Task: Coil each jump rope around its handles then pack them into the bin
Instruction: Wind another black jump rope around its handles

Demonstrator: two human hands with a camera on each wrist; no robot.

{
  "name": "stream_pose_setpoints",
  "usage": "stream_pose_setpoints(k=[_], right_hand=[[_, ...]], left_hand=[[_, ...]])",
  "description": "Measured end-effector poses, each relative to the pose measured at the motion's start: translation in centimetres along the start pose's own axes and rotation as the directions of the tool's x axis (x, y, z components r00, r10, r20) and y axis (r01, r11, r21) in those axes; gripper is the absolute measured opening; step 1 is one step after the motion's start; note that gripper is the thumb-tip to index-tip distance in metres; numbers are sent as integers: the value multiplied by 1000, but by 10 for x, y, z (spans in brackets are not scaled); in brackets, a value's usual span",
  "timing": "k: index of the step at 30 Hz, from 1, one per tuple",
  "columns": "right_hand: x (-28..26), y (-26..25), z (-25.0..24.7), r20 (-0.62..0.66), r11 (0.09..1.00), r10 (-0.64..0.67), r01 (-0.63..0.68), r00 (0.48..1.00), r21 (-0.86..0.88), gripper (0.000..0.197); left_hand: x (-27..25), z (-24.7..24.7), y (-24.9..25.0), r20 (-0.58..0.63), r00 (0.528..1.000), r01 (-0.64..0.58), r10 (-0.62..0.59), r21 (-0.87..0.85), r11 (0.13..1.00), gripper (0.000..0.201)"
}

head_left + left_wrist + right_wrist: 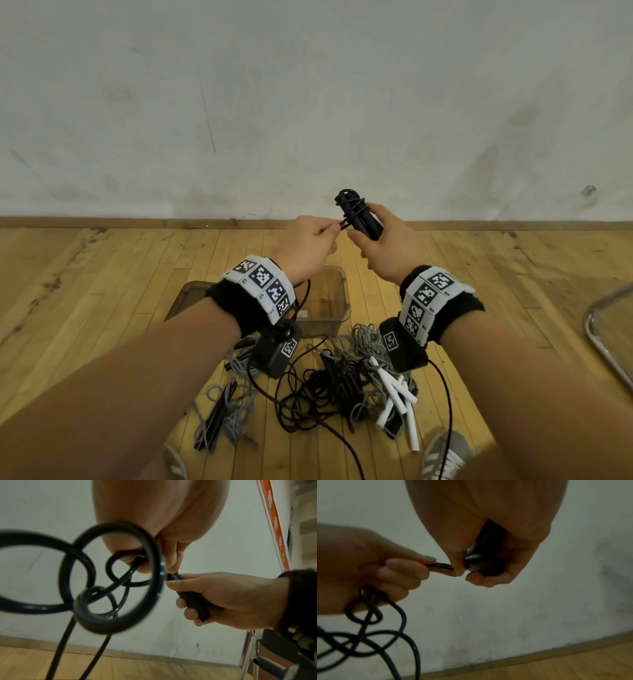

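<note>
My right hand (pixel 380 236) grips the two black handles (pixel 364 219) of a black jump rope, held together above the floor, with a few turns of rope around their upper end. My left hand (pixel 308 240) pinches the black rope (pixel 344 223) right beside the handles. The loose rope (pixel 109 577) hangs from that hand in loops. In the right wrist view the handle ends (pixel 489 566) show under my right thumb, with the pinched rope (pixel 440 566) between my left fingers (pixel 412 563). The clear plastic bin (pixel 339 294) stands on the floor below my hands.
A tangled pile of jump ropes (pixel 342 380) lies on the wooden floor before the bin, grey and black, with white handles (pixel 400 397) and black handles (pixel 219 411). A white wall runs behind. A metal frame (pixel 606 335) is at the right edge. My shoes (pixel 445 455) are below.
</note>
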State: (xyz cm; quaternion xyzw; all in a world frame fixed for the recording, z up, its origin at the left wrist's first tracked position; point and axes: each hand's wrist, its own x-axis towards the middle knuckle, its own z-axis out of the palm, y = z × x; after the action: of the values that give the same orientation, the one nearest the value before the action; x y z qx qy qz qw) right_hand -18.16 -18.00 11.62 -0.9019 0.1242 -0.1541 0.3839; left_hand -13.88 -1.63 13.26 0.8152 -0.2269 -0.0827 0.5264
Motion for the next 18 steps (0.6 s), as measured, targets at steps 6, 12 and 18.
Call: stream_pose_setpoints(k=[6,12,18], right_hand=[[-5,-9,3,-27,942,-93,79,995,-326,52],[-16,-16,12,56,899,-240,243,969,-365,49],[-17,-13,16,143,922,-305,329,942,-204,60]], left_hand=[[4,3,5,-39,998,50,-53,-62,997,31],[7,-1,2,-92,987,118,-134,-158,980,58],[8,-4,-4,-187,960,168,-208,-211,963,62]])
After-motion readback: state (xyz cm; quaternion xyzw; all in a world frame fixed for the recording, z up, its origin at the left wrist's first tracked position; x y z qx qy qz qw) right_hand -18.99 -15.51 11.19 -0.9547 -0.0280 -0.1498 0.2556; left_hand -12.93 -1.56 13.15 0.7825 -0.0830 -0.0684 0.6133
